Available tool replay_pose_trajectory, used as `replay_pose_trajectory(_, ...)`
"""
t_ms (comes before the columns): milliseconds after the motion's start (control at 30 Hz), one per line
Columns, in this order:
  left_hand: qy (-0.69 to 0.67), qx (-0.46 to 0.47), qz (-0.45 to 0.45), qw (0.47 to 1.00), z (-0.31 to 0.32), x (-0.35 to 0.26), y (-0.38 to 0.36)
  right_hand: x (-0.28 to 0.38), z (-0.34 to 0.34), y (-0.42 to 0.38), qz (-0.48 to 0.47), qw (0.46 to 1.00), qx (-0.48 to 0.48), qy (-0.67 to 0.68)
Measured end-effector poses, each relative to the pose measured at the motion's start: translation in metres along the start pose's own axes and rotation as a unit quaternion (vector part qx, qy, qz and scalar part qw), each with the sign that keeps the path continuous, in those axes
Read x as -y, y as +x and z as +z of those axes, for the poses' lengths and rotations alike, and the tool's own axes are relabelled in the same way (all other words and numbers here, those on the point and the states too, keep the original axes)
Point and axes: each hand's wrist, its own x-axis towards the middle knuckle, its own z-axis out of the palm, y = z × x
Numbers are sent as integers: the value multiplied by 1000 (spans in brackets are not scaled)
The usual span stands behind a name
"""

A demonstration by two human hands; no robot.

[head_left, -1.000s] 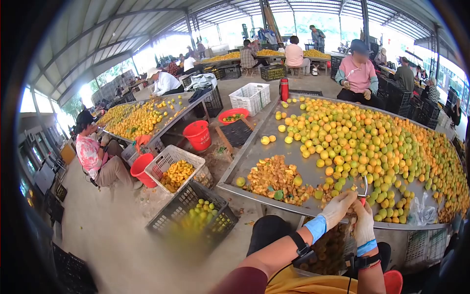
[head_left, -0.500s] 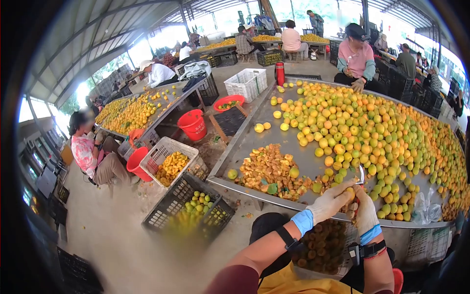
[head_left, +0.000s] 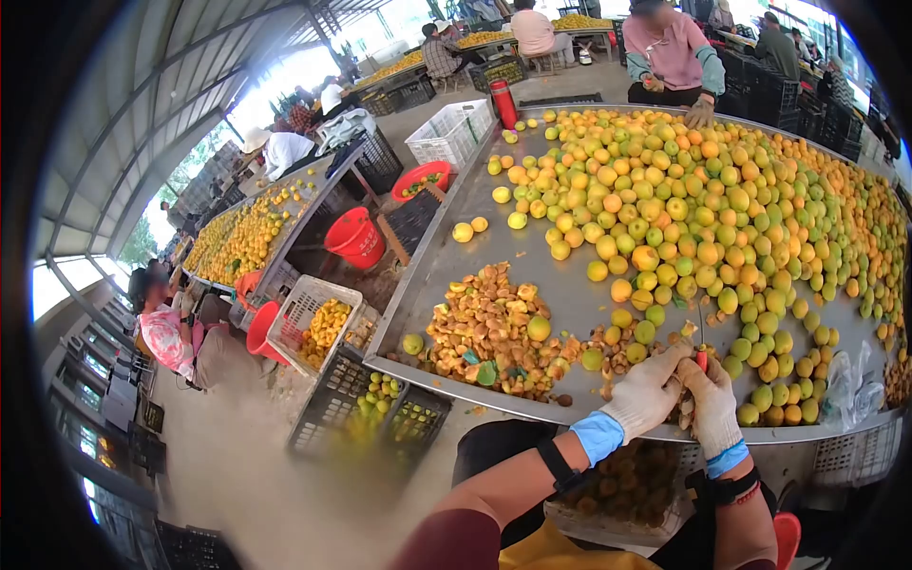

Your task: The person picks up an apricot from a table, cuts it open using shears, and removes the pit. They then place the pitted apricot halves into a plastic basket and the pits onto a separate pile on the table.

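My right hand (head_left: 714, 407), in a white work glove over a blue cuff, is closed round a small knife (head_left: 702, 357) with a red handle and a thin blade pointing up and away. Against it, my left hand (head_left: 648, 397), gloved the same way, has its fingers curled; whatever they grip is hidden. Both hands are above the near edge of a metal table (head_left: 432, 252). Left of them lies a heap of peel and cut scraps (head_left: 494, 328). Beyond and to the right spreads a large pile of yellow-green and orange round fruit (head_left: 665, 209).
A clear plastic bag (head_left: 848, 394) lies at the table's near right. To the left stand a black crate (head_left: 328, 408) with green fruit, a white crate (head_left: 285, 328) with orange fruit and a red bucket (head_left: 354, 237). A person (head_left: 670, 52) sits across the table; several others work farther back.
The view has tilted down and shifted. The orange fruit seen between my hands before is no longer visible. The knife's blade, curved toward the left hand earlier, now shows thin and upright.
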Motion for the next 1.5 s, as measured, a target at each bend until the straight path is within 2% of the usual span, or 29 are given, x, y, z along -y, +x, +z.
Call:
replay_pose_trajectory(67, 15, -40, 72, 997, 3, 3, 4, 5, 1, 2, -6, 1000, 5, -2)
replay_pose_trajectory(200, -23, -32, 76, 996, 1, 2, 6, 8, -6, 0, -12, 1000, -4, 21)
replay_pose_trajectory(267, -69, 20, 10, 997, -3, -4, 7, 9, -10, -2, -20, 999, -4, 24)
replay_pose_trajectory(400, -86, 46, -2, 995, 3, -5, 8, 7, -14, -8, -34, 999, -6, 30)
replay_pose_trajectory(467, -182, 68, -62, 979, 8, -3, 11, 8, -13, -12, -34, 999, -13, 36)
replay_pose_trajectory(500, -182, 70, -62, 979, 9, -4, 11, 8, -14, -14, -43, 999, -11, 30)
replay_pose_trajectory(567, -28, 25, 19, 999, 9, -9, 13, 9, -16, -13, -53, 998, -11, 26)
replay_pose_trajectory(600, -27, 27, 18, 999, 9, -10, 13, 7, -18, -12, -42, 999, -1, 12)
replay_pose_trajectory(633, 60, -6, 44, 997, 11, -14, 13, 4, -21, -11, -29, 1000, 6, -1)
replay_pose_trajectory(700, 193, -47, 105, 974, 16, -20, 10, 6, -20, -15, -1, 1000, -1, -5)
replay_pose_trajectory(733, 235, -97, 166, 953, 23, -11, 10, 2, -23, -12, -6, 1000, 10, -4)
replay_pose_trajectory(800, 269, -94, 206, 936, 24, -12, 12, -3, -28, -13, -6, 1000, 4, -6)
replay_pose_trajectory(900, 322, -43, 159, 932, 30, -25, 17, -6, -34, -9, 26, 997, -22, -74)
replay_pose_trajectory(933, 322, -63, 171, 929, 34, -23, 19, -2, -33, -13, 33, 997, -30, -67)
replay_pose_trajectory(967, 312, -40, 140, 939, 34, -31, 20, 4, -32, -16, 36, 997, -34, -58)
replay_pose_trajectory(1100, 313, -24, 165, 935, 30, -44, 26, 6, -43, -17, 19, 1000, -6, -11)
replay_pose_trajectory(1133, 260, -10, 177, 949, 27, -41, 30, 14, -44, -22, 20, 1000, -1, -12)
replay_pose_trajectory(1233, 279, 45, 121, 952, 23, -48, 33, 16, -52, -22, 14, 999, 14, -35)
replay_pose_trajectory(1433, 379, 30, 108, 918, 36, -59, 29, 6, -54, -16, -12, 998, 4, -54)
replay_pose_trajectory(1500, 371, 16, 123, 920, 38, -54, 31, 8, -53, -16, -16, 998, -5, -55)
